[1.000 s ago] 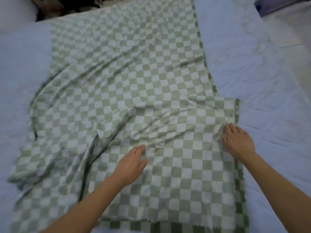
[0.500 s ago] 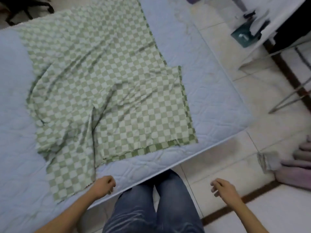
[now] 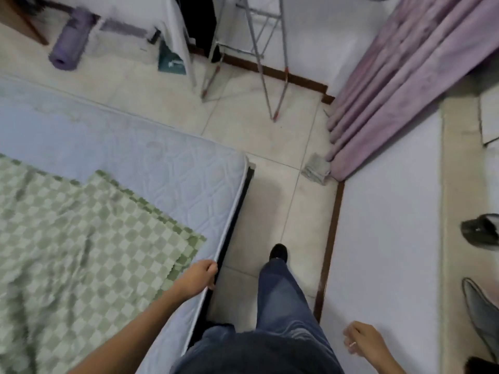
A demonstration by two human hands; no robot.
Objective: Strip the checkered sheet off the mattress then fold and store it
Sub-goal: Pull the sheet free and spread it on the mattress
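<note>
Green sheet [image 3: 81,238] untouched | left hand [image 3: 198,276] curled, mattress [image 3: 162,168] edge | right hand [image 3: 361,340] slack

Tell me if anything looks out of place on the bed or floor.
The checkered sheet lies rumpled on the mattress, its folded layers' edges misaligned. A small grey cloth sits loose on the floor tiles against the curtain hem.

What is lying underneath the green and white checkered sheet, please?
The pale blue quilted mattress lies under the green and white checkered sheet, bare beyond its edges. Whatever sits between them beneath the cloth is covered.
</note>
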